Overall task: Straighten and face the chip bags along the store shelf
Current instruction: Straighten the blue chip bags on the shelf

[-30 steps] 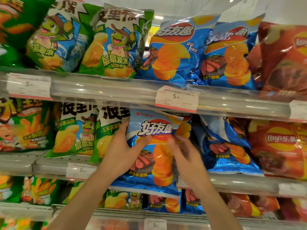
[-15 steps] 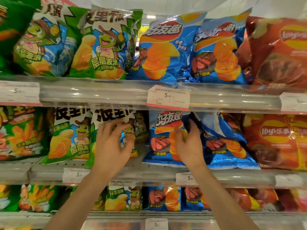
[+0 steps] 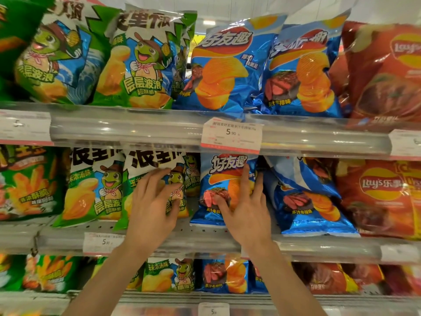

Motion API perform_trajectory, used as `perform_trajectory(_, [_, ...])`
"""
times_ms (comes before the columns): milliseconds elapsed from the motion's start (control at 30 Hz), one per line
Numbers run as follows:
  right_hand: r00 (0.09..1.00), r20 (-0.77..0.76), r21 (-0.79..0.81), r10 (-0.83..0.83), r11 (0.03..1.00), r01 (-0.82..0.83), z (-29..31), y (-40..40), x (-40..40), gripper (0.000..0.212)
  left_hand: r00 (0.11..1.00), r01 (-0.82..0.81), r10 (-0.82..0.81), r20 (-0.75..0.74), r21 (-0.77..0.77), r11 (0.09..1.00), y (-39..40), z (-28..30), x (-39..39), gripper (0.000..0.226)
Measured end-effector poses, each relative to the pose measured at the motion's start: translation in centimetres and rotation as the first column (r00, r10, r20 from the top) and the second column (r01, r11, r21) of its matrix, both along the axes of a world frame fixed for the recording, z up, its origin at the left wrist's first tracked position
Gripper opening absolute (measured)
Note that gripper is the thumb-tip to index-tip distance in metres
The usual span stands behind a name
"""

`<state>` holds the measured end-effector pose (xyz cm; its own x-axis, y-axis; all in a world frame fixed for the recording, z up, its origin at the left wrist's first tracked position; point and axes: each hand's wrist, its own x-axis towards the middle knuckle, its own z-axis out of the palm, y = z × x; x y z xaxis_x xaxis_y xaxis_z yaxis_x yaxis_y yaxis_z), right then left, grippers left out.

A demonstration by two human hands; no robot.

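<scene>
On the middle shelf (image 3: 319, 247) a blue chip bag (image 3: 225, 165) stands upright, facing front. My right hand (image 3: 246, 210) lies flat on its front with the fingers spread and straight; the thumb is on the steak picture. My left hand (image 3: 150, 208) presses on the green turtle-mascot bag (image 3: 145, 158) just left of it, fingers stretched across the front. Right of the blue bag, a second blue bag (image 3: 305, 201) leans at an angle.
Red Lay's bags (image 3: 378, 190) fill the right end of the middle shelf, with more green bags (image 3: 88, 190) to the left. The upper shelf holds green, blue and red bags above a price tag (image 3: 231, 135). A lower shelf carries the same brands.
A second ago both hands held the blue bag out in front of the shelf. It now stands on the middle shelf; my left hand has moved onto the green bag.
</scene>
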<state>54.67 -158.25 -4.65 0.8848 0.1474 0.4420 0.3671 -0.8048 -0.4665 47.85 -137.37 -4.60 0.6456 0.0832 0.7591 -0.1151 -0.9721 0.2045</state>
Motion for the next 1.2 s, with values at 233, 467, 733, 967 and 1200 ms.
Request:
perform_trajectory(233, [0.985, -0.117, 0.079, 0.123, 0.990, -0.114, 0.3, -0.2, 0.1, 0.099, 0.998, 0.049, -0.050, -0.028, -0.017, 0.999, 0.0, -0.1, -0.3, 0.037])
perform_trajectory(467, [0.980, -0.058, 0.407, 0.191, 0.901, -0.151, 0.5, -3.6, -3.0, 0.054, 0.975, 0.216, -0.221, -0.002, -0.202, 0.955, -0.3, 1.0, -2.7, 0.031])
perform_trajectory(733, [0.993, -0.102, 0.514, 0.052, 0.858, 0.008, -1.7, -7.4, -8.0, 0.008, 0.923, 0.290, -0.384, -0.030, -0.601, 0.745, -2.6, -0.8, -5.8, 0.023])
perform_trajectory(967, [0.980, -0.196, 0.538, 0.045, 0.840, 0.069, -4.0, -11.4, -8.9, 0.011, 0.924, 0.161, -0.369, -0.102, -0.771, 0.616, -6.2, -4.4, -7.5, 0.026])
perform_trajectory(1200, [0.978, -0.179, 0.572, 0.108, 0.820, 0.015, -3.1, -18.0, -6.2, 0.011, 0.952, 0.078, -0.284, -0.111, -0.812, 0.579, -12.3, -4.9, -6.3, 0.018])
